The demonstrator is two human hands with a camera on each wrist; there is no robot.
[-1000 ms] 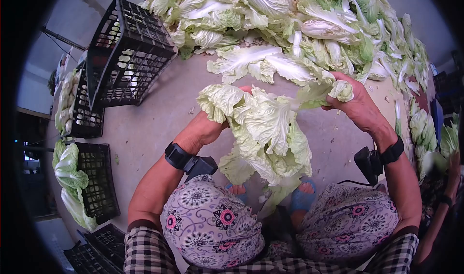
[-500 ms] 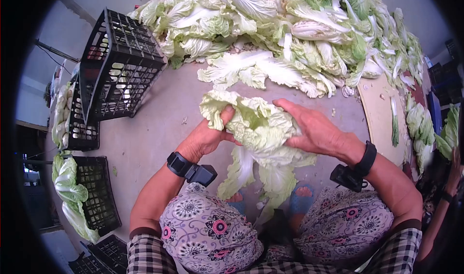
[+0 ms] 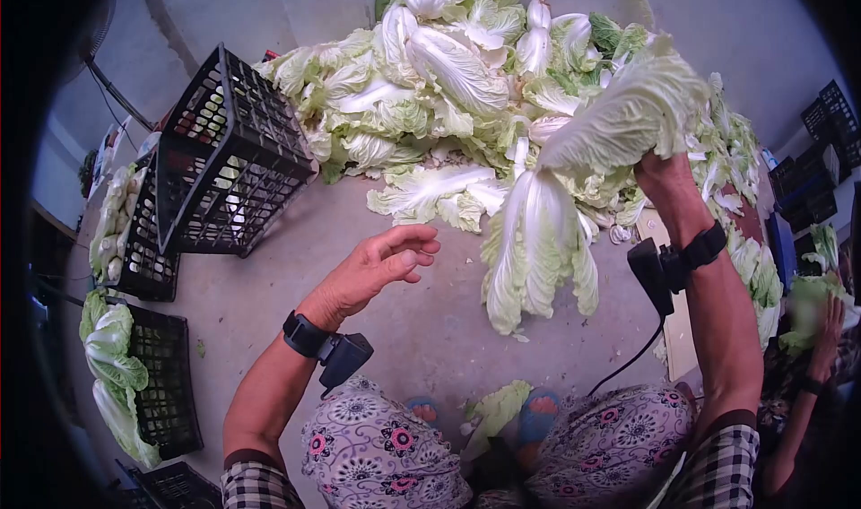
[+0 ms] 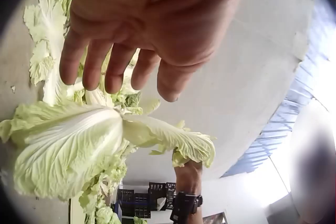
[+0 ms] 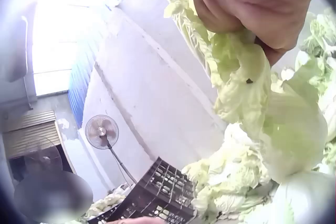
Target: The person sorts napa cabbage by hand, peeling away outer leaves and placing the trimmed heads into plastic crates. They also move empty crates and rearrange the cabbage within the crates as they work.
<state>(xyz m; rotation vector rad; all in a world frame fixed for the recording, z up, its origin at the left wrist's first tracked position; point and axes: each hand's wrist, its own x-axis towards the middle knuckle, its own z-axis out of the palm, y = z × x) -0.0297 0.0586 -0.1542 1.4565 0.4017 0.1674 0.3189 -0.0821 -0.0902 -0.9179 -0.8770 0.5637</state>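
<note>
My right hand [image 3: 668, 182] is raised at the right, over the near side of the heap. It grips a bunch of Chinese cabbage leaves [image 3: 619, 119] by the leafy end, and the right wrist view shows the fingers curled round that crumpled end. White leaf bases meet in the middle of the bunch, and more broad leaves hang down from there over the floor. My left hand [image 3: 381, 262] is in the air to the left of the bunch, apart from it. The left wrist view shows its palm [image 4: 142, 19] bare and its fingers loosely spread.
A large heap of cabbage leaves [image 3: 448, 78] lies against the wall. Black crates [image 3: 242, 164] stand at the left, one tilted. A cabbage [image 3: 112, 356] lies by a lower crate. A pale board [image 3: 682, 330] is on the floor at right. Another person's arm [image 3: 794, 419] shows far right.
Both hands held the leaves low in front of the knees before. The left hand has let go, and the right hand has carried the bunch forward and to the right, up near the heap.
</note>
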